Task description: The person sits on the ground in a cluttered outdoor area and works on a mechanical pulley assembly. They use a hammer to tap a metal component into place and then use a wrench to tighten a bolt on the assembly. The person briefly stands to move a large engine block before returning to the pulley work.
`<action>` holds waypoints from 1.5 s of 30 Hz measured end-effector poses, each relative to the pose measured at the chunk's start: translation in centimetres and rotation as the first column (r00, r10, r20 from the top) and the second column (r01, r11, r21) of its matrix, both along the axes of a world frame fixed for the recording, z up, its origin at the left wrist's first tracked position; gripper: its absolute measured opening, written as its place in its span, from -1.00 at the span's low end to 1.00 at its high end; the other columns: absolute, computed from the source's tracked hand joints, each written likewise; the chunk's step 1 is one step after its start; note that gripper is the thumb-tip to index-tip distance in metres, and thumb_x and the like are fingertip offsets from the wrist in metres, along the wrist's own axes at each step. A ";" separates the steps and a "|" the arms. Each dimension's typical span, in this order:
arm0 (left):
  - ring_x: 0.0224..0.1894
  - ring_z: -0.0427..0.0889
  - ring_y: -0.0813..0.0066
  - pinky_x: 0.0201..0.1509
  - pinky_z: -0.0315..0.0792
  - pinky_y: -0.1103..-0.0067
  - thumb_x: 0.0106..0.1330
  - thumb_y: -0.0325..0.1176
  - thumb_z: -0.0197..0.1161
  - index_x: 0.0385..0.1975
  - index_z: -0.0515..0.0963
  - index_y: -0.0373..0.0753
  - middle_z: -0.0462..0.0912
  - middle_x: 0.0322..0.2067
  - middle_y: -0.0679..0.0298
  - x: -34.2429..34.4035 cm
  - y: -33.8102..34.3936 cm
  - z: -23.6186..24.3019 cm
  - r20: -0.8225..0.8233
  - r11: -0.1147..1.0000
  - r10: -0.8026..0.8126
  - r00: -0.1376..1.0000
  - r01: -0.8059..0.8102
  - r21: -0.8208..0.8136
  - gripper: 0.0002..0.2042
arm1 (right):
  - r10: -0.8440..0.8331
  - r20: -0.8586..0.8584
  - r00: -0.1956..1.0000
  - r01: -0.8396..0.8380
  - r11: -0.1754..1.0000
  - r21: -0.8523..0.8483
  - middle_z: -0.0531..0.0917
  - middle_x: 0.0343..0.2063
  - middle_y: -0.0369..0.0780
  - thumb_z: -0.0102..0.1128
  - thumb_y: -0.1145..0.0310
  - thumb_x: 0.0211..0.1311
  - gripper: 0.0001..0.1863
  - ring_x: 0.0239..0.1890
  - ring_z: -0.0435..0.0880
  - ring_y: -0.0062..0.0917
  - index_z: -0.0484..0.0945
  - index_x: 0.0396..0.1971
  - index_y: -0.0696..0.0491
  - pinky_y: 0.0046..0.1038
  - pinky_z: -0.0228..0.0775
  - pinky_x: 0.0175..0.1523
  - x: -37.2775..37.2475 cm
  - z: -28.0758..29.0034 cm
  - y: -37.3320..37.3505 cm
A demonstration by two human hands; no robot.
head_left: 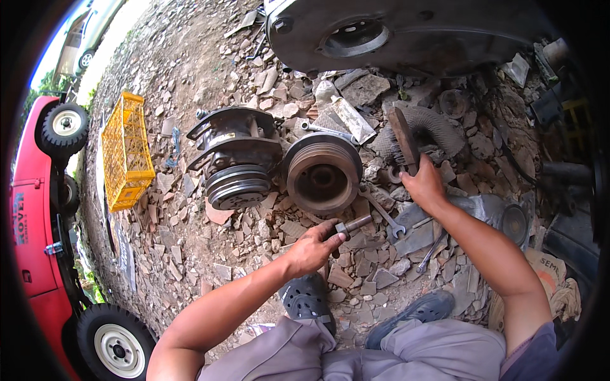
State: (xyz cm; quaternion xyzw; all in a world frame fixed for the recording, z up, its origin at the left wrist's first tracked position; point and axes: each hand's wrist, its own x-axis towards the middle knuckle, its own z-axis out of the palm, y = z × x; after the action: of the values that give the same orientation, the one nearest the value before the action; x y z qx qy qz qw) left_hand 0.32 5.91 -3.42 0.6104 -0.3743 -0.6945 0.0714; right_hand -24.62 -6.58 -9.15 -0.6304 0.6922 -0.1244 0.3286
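Broken-tile rubble (175, 254) covered the outdoor ground. Left hand (314, 243) gripped one bolt (358, 223), just on the near side of one grooved pulley (323, 184). Right hand (424, 185) gripped one dark bar (403, 138), right of the pulley. At least two wrenches (384, 213) lay nearby. Farther out: one lettered sack (545, 261), one yellow crate (127, 152), one red car (39, 222), dark lettering on its side.

We see bright daylight, blown out on the far ground (119, 54) at upper left; the metal casing (438, 44) sits in shade, the bolt (354, 223) looks crisp, and fisheye distortion bows the red off-road vehicle (38, 254)
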 end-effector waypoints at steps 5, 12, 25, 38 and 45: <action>-0.20 0.51 0.62 -0.09 0.42 0.60 0.42 -0.12 0.09 0.30 0.17 -0.31 0.55 -0.13 0.30 -0.2 -0.2 0.4 -0.048 0.995 0.070 0.996 -0.073 -0.065 -0.43 | -0.069 0.199 0.977 0.048 0.993 0.108 0.62 -0.46 -0.07 0.24 0.36 0.07 -0.71 -0.41 0.63 -0.26 0.45 -0.27 0.21 -0.29 0.46 -0.30 -1.4 -0.7 0.1; -0.26 0.50 0.66 -0.17 0.41 0.65 0.46 -0.23 0.03 0.32 0.14 -0.23 0.53 -0.12 0.36 0.5 -0.8 1.6 -0.257 0.953 0.296 0.920 -0.301 0.019 -0.50 | -0.479 0.766 0.428 -0.215 0.770 0.601 0.47 -0.54 -0.36 0.17 0.51 0.19 -0.83 -0.67 0.38 -0.72 0.43 -0.23 0.06 -0.55 0.32 -0.54 -1.1 6.9 0.6; -0.28 0.48 0.67 -0.08 0.41 0.63 0.45 -0.22 0.06 0.32 0.11 -0.30 0.51 -0.08 0.35 0.3 -2.4 4.5 -0.391 0.943 0.180 0.902 -0.271 -0.192 -0.46 | -0.589 0.782 0.202 -0.485 0.634 0.602 0.52 -0.47 -0.33 0.11 0.48 0.24 -0.78 -0.69 0.33 -0.73 0.44 -0.11 0.01 -0.49 0.29 -0.52 0.5 8.0 0.9; -0.34 0.45 0.65 -0.23 0.42 0.65 0.43 -0.26 0.09 0.27 0.17 -0.42 0.54 -0.25 0.27 -1.6 -3.0 9.1 -0.163 0.869 0.107 0.981 -0.172 -0.464 -0.48 | -0.626 0.766 0.146 -0.566 0.582 0.584 0.57 -0.48 -0.21 0.16 0.32 0.14 -0.69 -0.71 0.31 -0.75 0.51 -0.16 0.19 -0.53 0.25 -0.56 0.4 9.2 1.0; -0.29 0.50 0.61 -0.14 0.43 0.61 0.46 -0.34 -0.01 0.30 0.11 -0.41 0.55 -0.15 0.22 -1.6 -3.1 9.4 -0.345 0.908 0.141 0.928 -0.260 -0.329 -0.52 | -0.365 0.884 0.291 -0.525 0.712 0.467 0.53 -0.45 -0.24 0.14 0.44 0.22 -0.68 -0.60 0.42 -0.65 0.40 -0.02 0.09 -0.44 0.37 -0.45 1.1 11.2 1.4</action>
State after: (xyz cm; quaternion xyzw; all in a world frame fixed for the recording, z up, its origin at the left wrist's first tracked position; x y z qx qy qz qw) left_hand -1.29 2.79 6.03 0.5036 -0.4164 -0.6884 0.3149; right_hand -23.49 -5.18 2.08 -0.2898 0.3081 -0.1836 0.8874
